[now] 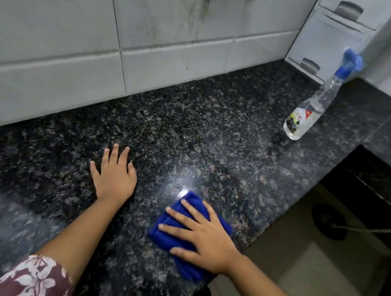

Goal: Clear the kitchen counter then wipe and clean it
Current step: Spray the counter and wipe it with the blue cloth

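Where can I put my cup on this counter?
The speckled black granite counter is bare in the middle, between the white tiled wall, the flat left hand and the clear spray bottle with a blue trigger. Left of that hand is bare too. Crowded: the front edge, where the right hand presses the folded blue cloth.

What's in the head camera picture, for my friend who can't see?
A right hand presses a folded blue cloth on a speckled black granite counter; the left hand rests flat beside it. A clear blue-nozzled spray bottle stands farther back.
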